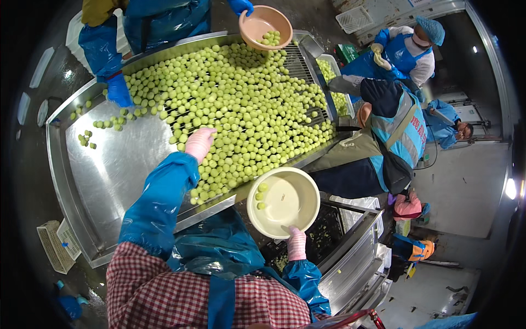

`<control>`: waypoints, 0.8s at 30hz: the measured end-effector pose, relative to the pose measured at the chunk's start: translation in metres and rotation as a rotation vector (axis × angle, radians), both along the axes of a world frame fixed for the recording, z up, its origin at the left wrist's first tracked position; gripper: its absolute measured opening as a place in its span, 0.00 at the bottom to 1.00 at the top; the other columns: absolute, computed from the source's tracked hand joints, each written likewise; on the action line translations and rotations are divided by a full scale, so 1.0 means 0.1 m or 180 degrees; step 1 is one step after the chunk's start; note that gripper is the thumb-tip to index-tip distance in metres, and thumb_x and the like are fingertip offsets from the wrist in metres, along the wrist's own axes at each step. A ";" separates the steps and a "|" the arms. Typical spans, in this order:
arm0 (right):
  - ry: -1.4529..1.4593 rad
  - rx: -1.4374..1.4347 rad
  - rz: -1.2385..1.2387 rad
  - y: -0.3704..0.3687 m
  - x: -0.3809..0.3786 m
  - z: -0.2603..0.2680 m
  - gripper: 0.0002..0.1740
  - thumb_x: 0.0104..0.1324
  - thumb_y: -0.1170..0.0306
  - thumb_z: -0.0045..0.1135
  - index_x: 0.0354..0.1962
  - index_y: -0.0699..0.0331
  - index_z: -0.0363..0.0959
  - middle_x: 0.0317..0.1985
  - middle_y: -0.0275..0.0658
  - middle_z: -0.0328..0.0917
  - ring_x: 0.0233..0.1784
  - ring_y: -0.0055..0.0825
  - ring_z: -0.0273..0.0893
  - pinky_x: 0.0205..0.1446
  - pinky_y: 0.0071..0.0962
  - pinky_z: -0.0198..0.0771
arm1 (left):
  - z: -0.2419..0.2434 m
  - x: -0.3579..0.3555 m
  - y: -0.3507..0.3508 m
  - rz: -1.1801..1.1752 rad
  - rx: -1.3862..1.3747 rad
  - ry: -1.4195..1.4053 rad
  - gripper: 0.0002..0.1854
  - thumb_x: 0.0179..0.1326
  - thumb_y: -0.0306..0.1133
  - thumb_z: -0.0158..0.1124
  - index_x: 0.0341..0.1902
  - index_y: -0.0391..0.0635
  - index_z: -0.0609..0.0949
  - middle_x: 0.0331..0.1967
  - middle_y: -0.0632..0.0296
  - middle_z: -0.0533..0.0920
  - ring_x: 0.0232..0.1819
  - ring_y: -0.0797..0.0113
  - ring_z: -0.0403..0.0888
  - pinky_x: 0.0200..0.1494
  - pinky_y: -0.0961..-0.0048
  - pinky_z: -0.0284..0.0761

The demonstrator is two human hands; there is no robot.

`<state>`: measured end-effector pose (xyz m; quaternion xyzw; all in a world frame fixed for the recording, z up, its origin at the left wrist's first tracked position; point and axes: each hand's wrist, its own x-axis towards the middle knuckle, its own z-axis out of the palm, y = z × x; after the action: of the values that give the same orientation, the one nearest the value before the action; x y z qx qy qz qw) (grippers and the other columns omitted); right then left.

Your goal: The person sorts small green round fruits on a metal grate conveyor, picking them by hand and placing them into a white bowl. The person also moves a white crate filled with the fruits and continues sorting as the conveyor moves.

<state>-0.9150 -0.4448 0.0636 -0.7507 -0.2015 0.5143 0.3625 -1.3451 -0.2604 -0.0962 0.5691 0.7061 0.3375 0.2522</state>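
Note:
In a pink striped glove, my left hand point(200, 144) reaches over the near part of a layer of small round light-green fruits point(242, 111). Whether its fingers hold a fruit cannot be made out. My right hand point(296, 243), gloved the same way, grips the near rim of a cream plastic basin point(294, 214). A few fruits point(261, 196) lie inside the basin, towards its left side. The fruits cover a slatted metal grate point(299, 61) set in a stainless steel sorting table point(119, 164).
Across the table, a co-worker's blue-gloved hand point(119, 90) touches the fruits; another blue glove point(241, 5) holds a pink basin point(263, 24). A person in a reflective vest point(398, 119) stands close at right. Beyond the table's end is a fruit-filled crate point(339, 103). A metal conveyor point(353, 275) stands at lower right.

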 end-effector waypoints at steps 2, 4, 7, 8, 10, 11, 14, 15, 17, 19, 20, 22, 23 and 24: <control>0.0190 -0.0303 0.0533 0.31 -0.31 -0.10 0.23 0.62 0.67 0.61 0.53 0.70 0.77 0.44 0.39 0.84 0.46 0.36 0.85 0.47 0.33 0.82 | -1.04 -0.79 0.19 0.1706 -0.1082 -0.3012 0.14 0.64 0.30 0.64 0.53 0.44 0.85 0.50 0.47 0.85 0.51 0.46 0.84 0.58 0.59 0.80; -0.0300 -0.0427 0.0526 0.44 0.02 -0.11 0.19 0.62 0.66 0.62 0.47 0.72 0.81 0.39 0.38 0.85 0.41 0.34 0.84 0.45 0.32 0.77 | -1.06 -0.32 0.52 0.0875 -0.1752 -0.1321 0.13 0.66 0.30 0.62 0.52 0.43 0.85 0.53 0.46 0.84 0.53 0.46 0.84 0.58 0.56 0.81; -0.0142 -0.0214 0.0569 0.56 0.32 -0.14 0.18 0.63 0.66 0.63 0.44 0.73 0.83 0.38 0.38 0.86 0.38 0.32 0.82 0.45 0.31 0.74 | -0.74 0.06 0.81 -0.0374 -0.2342 0.1384 0.14 0.68 0.32 0.59 0.52 0.41 0.86 0.58 0.45 0.83 0.58 0.46 0.83 0.58 0.53 0.81; -0.0428 -0.0173 0.1028 0.60 0.51 -0.20 0.17 0.62 0.66 0.66 0.41 0.73 0.84 0.36 0.38 0.86 0.37 0.28 0.81 0.45 0.31 0.74 | -0.52 0.22 0.87 -0.0391 -0.2360 0.1071 0.17 0.71 0.35 0.53 0.56 0.42 0.84 0.58 0.44 0.83 0.59 0.45 0.82 0.61 0.53 0.78; 0.0026 -0.0224 0.0814 0.80 0.32 -0.21 0.18 0.59 0.65 0.67 0.42 0.70 0.84 0.33 0.36 0.85 0.33 0.26 0.79 0.37 0.27 0.72 | -0.69 -0.13 0.62 -0.0043 -0.2128 0.1211 0.16 0.64 0.28 0.62 0.55 0.41 0.84 0.59 0.45 0.82 0.58 0.46 0.83 0.59 0.55 0.80; 0.0226 -0.0259 0.0698 0.93 0.21 -0.15 0.18 0.58 0.64 0.68 0.42 0.68 0.83 0.31 0.35 0.84 0.30 0.24 0.79 0.33 0.25 0.71 | -0.70 -0.22 0.50 -0.0016 -0.2100 0.1226 0.16 0.65 0.28 0.59 0.55 0.41 0.83 0.57 0.44 0.83 0.57 0.45 0.83 0.58 0.56 0.80; -0.0033 -0.0554 0.0879 1.17 0.26 0.03 0.19 0.61 0.67 0.68 0.46 0.70 0.82 0.36 0.36 0.85 0.35 0.25 0.79 0.40 0.27 0.72 | 0.04 -0.01 0.28 0.0857 -0.1358 0.0192 0.12 0.64 0.28 0.61 0.50 0.47 0.86 0.44 0.49 0.87 0.48 0.51 0.85 0.56 0.60 0.79; -0.0018 -0.0642 0.0948 1.21 0.24 0.00 0.20 0.62 0.68 0.68 0.48 0.72 0.81 0.40 0.38 0.86 0.40 0.28 0.81 0.47 0.29 0.75 | 0.02 -0.19 0.03 0.1178 -0.0973 -0.0069 0.10 0.65 0.30 0.62 0.47 0.47 0.86 0.40 0.52 0.87 0.44 0.54 0.85 0.52 0.63 0.80; 0.0343 -0.0458 0.0957 1.24 0.15 -0.15 0.20 0.61 0.69 0.68 0.49 0.72 0.81 0.41 0.38 0.86 0.40 0.27 0.80 0.47 0.28 0.75 | -0.50 -0.94 -0.83 0.1682 -0.0124 -0.0791 0.08 0.70 0.35 0.60 0.43 0.49 0.86 0.33 0.60 0.85 0.33 0.67 0.81 0.41 0.70 0.77; 0.0198 -0.0368 0.0895 1.32 0.24 0.02 0.19 0.60 0.69 0.67 0.47 0.72 0.81 0.40 0.36 0.85 0.39 0.27 0.79 0.46 0.28 0.74 | 0.12 -0.84 -0.89 0.2399 -0.0673 -0.1724 0.12 0.74 0.41 0.56 0.46 0.54 0.87 0.21 0.66 0.80 0.22 0.77 0.71 0.28 0.75 0.65; 0.0206 -0.0116 0.0821 1.30 0.27 -0.10 0.19 0.60 0.68 0.67 0.45 0.72 0.82 0.38 0.35 0.84 0.36 0.26 0.78 0.43 0.28 0.73 | 0.23 -0.98 -1.11 0.2643 -0.1022 -0.1735 0.12 0.74 0.41 0.56 0.47 0.54 0.87 0.21 0.67 0.79 0.23 0.76 0.71 0.27 0.75 0.65; 0.0173 -0.0288 0.0678 1.30 0.28 -0.08 0.19 0.59 0.68 0.68 0.45 0.72 0.81 0.37 0.34 0.83 0.34 0.25 0.77 0.42 0.28 0.72 | 0.50 -1.12 -1.36 0.3139 -0.1581 -0.1827 0.13 0.71 0.35 0.59 0.54 0.53 0.85 0.22 0.68 0.78 0.22 0.74 0.72 0.26 0.74 0.68; 0.0276 -0.0157 0.0558 1.29 0.26 -0.15 0.19 0.59 0.68 0.68 0.45 0.72 0.81 0.37 0.34 0.83 0.35 0.25 0.76 0.41 0.28 0.72 | 0.38 -1.18 -1.57 0.2991 -0.1252 -0.1905 0.14 0.69 0.31 0.60 0.56 0.53 0.84 0.24 0.67 0.79 0.23 0.74 0.73 0.28 0.74 0.70; 0.0163 -0.0303 0.0777 1.29 0.17 -0.16 0.20 0.58 0.70 0.68 0.46 0.73 0.80 0.38 0.35 0.83 0.35 0.26 0.77 0.41 0.28 0.72 | 0.10 -1.22 -1.98 0.2905 -0.0939 -0.1931 0.16 0.68 0.28 0.61 0.58 0.53 0.83 0.26 0.67 0.79 0.25 0.74 0.74 0.30 0.74 0.72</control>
<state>-0.8976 -0.3154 0.0477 -0.7236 -0.2573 0.5825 0.2662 -1.4671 -0.4581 -0.0860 0.0426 0.8161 0.4585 0.3492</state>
